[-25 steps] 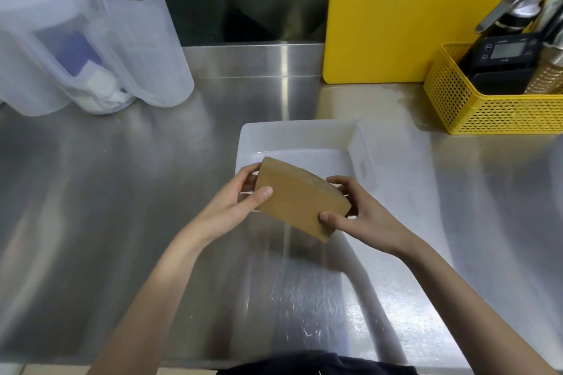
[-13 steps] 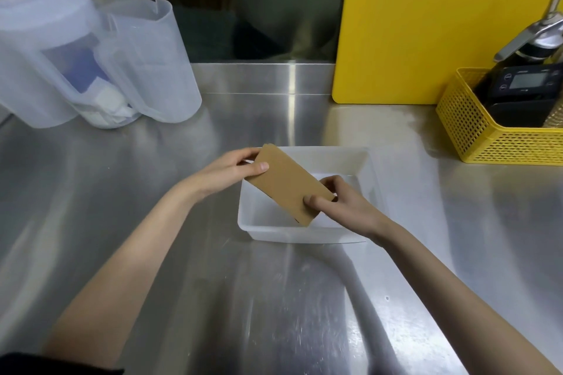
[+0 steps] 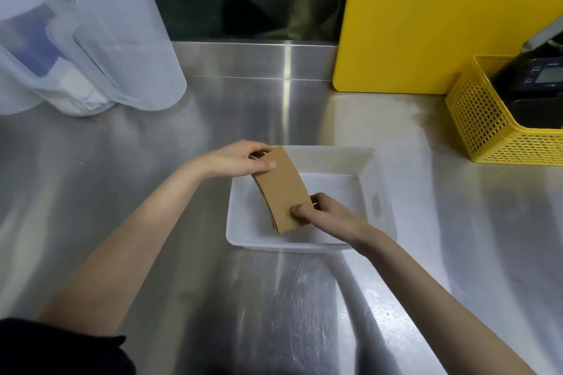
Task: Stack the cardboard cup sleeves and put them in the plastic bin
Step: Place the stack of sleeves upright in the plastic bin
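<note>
A stainless steel counter (image 3: 122, 192) is seen to carry everything in view. At its back a yellow board (image 3: 441, 18) is propped upright; clear plastic jugs (image 3: 122, 49) are stood at the far left and a yellow mesh basket (image 3: 502, 131) at the far right, well apart from the work.

The plastic bin (image 3: 377, 192), shallow and translucent white, is placed at centre; nothing else is seen lying in it.

The stack of cardboard sleeves (image 3: 281, 189) is held tilted within the bin's left half, its lower end down inside near the floor, its upper end raised above the far-left rim. Whether the lower end touches the floor cannot be told. Several corrugated edges are visible along the left side, reasonably flush.

The left hand (image 3: 237, 160) is closed on the upper end, thumb on the face. The right hand (image 3: 326, 213) is pinched on the lower right corner, thumb on the face.

The stack is judged light, stiff across its face yet easily creased, and liable to fan out if pressure is eased. It is best taken by the two short ends, as it is held here, and pressed together while laid flat.
</note>
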The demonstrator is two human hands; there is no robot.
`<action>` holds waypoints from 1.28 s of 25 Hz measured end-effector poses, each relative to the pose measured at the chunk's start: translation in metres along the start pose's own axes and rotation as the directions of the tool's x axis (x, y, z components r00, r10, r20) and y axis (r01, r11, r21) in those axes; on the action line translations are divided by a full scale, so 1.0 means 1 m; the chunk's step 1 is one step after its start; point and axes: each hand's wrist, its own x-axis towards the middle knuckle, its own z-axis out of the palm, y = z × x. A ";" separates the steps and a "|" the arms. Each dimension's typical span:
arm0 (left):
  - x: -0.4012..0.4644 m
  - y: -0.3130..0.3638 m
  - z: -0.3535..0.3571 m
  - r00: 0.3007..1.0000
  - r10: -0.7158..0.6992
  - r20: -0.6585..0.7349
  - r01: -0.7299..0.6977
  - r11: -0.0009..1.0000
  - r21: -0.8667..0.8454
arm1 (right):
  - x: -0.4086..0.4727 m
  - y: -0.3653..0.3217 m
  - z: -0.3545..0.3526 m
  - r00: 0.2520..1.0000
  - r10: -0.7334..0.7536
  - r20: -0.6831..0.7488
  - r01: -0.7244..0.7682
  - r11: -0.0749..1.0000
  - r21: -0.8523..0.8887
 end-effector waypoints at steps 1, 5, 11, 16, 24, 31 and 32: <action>0.004 0.001 0.000 1.000 -0.003 0.020 0.002 0.999 0.032 | 0.004 -0.001 0.000 1.000 0.018 0.019 -0.018 1.000 0.002; 0.016 0.005 0.002 0.996 -0.046 0.071 0.029 0.974 0.225 | 0.016 -0.004 0.004 0.994 0.064 0.090 -0.064 0.998 -0.001; 0.032 0.006 0.000 0.973 -0.191 0.133 0.106 0.873 0.476 | 0.030 -0.005 0.016 0.979 0.108 0.175 -0.114 0.993 0.025; 0.037 0.003 0.001 0.942 -0.288 0.174 0.150 0.822 0.549 | 0.035 -0.007 0.024 0.963 0.114 0.245 -0.116 0.993 -0.005; 0.039 -0.006 0.012 0.927 -0.337 0.166 0.179 0.785 0.593 | 0.030 -0.021 0.032 0.973 0.112 0.200 -0.067 0.974 -0.217; 0.040 -0.014 0.015 0.940 -0.310 0.144 0.169 0.787 0.594 | 0.030 -0.019 0.033 0.981 0.054 0.189 -0.006 0.969 -0.247; 0.039 -0.014 0.015 0.942 -0.306 0.139 0.167 0.784 0.598 | 0.029 -0.020 0.032 0.978 0.050 0.200 -0.001 0.971 -0.239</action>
